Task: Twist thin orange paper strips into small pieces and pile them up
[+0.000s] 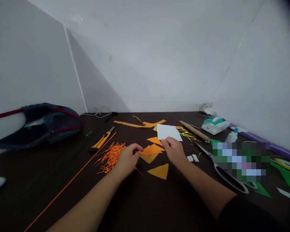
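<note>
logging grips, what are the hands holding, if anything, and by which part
The right hand seems to hold the white sheet by its near left corner; for the left hand, cannot tell.

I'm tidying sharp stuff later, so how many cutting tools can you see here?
2: a yellow and black utility knife on the left, its blade pointing away from you, and scissors on the right. The pixelated patch could hide more.

no words, numbers or signs that I could read on any of the things, one patch (240,162) on my right all blurry squares, so I could not tell if it had any words
</note>
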Demonstrator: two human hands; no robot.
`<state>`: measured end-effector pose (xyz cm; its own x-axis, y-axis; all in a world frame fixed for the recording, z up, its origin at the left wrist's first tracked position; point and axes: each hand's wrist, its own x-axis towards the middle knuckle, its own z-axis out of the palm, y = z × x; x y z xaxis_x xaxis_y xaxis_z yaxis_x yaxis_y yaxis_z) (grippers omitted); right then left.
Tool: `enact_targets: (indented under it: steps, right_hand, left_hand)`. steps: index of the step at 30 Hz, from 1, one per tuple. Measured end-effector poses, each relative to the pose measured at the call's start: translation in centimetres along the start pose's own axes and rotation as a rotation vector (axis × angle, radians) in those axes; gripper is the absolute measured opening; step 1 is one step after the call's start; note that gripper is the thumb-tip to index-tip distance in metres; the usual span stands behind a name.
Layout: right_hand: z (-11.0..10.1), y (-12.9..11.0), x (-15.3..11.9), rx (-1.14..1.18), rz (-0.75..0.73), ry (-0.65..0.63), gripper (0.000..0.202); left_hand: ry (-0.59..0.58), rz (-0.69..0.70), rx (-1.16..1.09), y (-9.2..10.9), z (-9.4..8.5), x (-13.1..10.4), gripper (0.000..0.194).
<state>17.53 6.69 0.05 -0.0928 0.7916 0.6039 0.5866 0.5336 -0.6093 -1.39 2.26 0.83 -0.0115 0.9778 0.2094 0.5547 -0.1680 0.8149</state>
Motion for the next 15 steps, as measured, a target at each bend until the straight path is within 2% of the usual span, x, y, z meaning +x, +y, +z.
enact_targets:
  steps: [3,5,9,12,15]
  right_hand:
    - [-0.1,0.5,0.2,-0.020,0.061,0.016,0.038]
    - [0.1,0.6,0.3,0.009,0.112,-0.061,0.035]
    - [0.1,0.8,0.4,0.137,0.193,-0.254,0.013]
    - [0.0,0.8,0.6,0.206,0.274,-0.249,0.016]
    - [0.1,0.9,0.6,0.313,0.352,-0.253,0.020]
  left_hand:
    - [0.035,0.048,0.229,-0.3,-0.4,0.2,0.014]
    - [0.023,0.173,0.311,-0.4,-0.5,0.1,0.015]
    - [-0.139,0.444,0.498,-0.5,-0.1,-0.2,0.023]
    - [-0.224,0.486,0.650,-0.4,0.2,-0.6,0.027]
    - [-0.258,0.480,0.708,-0.1,0.3,-0.8,0.019]
